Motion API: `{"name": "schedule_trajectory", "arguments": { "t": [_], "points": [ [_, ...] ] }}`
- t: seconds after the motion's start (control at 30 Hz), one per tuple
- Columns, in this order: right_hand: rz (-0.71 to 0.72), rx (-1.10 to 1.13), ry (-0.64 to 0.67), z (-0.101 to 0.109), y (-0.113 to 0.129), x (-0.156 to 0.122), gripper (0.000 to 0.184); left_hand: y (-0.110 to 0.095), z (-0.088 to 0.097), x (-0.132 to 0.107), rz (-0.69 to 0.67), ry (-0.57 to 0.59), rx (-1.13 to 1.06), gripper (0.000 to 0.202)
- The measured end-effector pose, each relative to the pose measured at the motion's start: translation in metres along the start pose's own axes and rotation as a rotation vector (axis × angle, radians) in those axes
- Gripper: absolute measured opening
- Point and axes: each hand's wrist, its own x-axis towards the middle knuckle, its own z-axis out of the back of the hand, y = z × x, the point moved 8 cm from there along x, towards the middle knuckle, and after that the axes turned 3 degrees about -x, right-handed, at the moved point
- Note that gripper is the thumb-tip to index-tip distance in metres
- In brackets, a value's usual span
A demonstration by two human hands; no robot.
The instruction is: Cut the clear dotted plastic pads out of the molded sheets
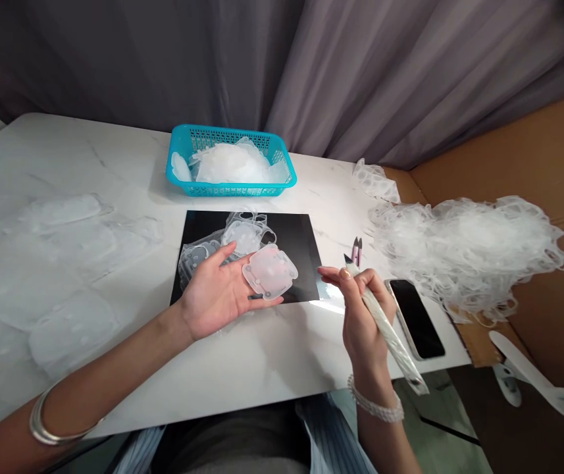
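A: What does the left hand (220,289) support?

B: A frosted piece (270,272), above the black sheet (296,230). The palm is upturned; the fingers are spread beneath the piece, carrying it without pinching.

A: And the right hand (368,316)?

B: Its fingers are curled round a white-wrapped tool (387,322), one finger extended toward the piece. The dark point faces away from the wrist and is well apart from the piece.

A: How is such a piece best handled?

B: It looks thin and is probably light, so a level palm should serve better than a squeeze. The tool's point is best angled clear of the supporting fingers, and the piece brought nearer the eye if its dots need checking.

A: What lies around?

B: On the desk (272,349), a blue basket (232,188) of whitish pieces; to the right, a phone (417,319) and a heap of translucent outlines (474,243).
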Motion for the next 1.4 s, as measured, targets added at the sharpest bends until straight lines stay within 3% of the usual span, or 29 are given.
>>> {"name": "schedule_trajectory", "arguments": {
  "t": [0.13, 0.2, 0.3, 0.4, 0.43, 0.47, 0.5, 0.6, 0.67, 0.8, 0.93, 1.03, 1.13, 1.23, 1.4],
  "points": [
    [-0.039, -0.016, 0.031, -0.003, -0.003, 0.0, 0.038, 0.001, 0.001, -0.004, -0.027, -0.037, 0.029, 0.064],
    [-0.045, -0.037, 0.03, -0.002, -0.003, 0.001, 0.039, -0.016, 0.006, -0.007, -0.153, -0.122, 0.142, 0.053],
    [-0.051, -0.077, 0.06, -0.005, -0.005, 0.002, 0.039, -0.086, 0.007, -0.011, -0.605, -0.295, 0.441, 0.046],
    [-0.037, -0.124, 0.133, -0.015, -0.011, 0.001, 0.038, -0.168, -0.018, -0.011, -1.139, -0.46, 0.894, 0.043],
    [-0.024, -0.146, 0.172, -0.021, -0.014, 0.0, 0.037, -0.185, -0.028, -0.002, -1.191, -0.527, 1.117, 0.045],
    [-0.005, -0.173, 0.22, -0.028, -0.017, -0.001, 0.036, -0.196, -0.031, 0.013, -1.132, -0.609, 1.349, 0.052],
    [0.023, -0.209, 0.274, -0.035, -0.019, -0.003, 0.035, -0.202, -0.029, 0.03, -0.984, -0.678, 1.54, 0.062],
    [0.189, -0.378, 0.438, -0.06, -0.018, -0.007, 0.029, -0.191, -0.016, 0.048, -0.757, -0.657, 1.777, 0.08],
    [0.346, -0.539, 0.521, -0.077, -0.012, -0.008, 0.022, -0.166, -0.002, 0.043, -0.611, -0.597, 1.939, 0.068],
    [0.648, -0.87, 0.673, -0.126, -0.006, -0.007, 0.013, -0.136, 0.029, 0.016, -0.45, -0.633, 1.983, 0.042],
    [0.74, -0.917, 0.713, -0.175, -0.011, -0.002, 0.017, -0.129, 0.046, 0.01, -0.374, -0.68, 1.95, 0.038],
    [0.749, -0.865, 0.697, -0.192, -0.017, 0.0, 0.019, -0.128, 0.052, 0.015, -0.362, -0.689, 1.913, 0.039],
    [0.71, -0.759, 0.646, -0.183, -0.018, 0.008, 0.018, -0.126, 0.054, 0.017, -0.382, -0.667, 1.874, 0.045],
    [0.618, -0.62, 0.526, -0.15, -0.01, 0.026, 0.021, -0.124, 0.045, 0.016, -0.42, -0.583, 1.854, 0.054],
    [0.356, -0.239, 0.302, -0.074, 0.012, 0.052, 0.029, -0.108, 0.002, 0.032, -0.498, -0.242, 1.901, 0.063]
  ]
}}
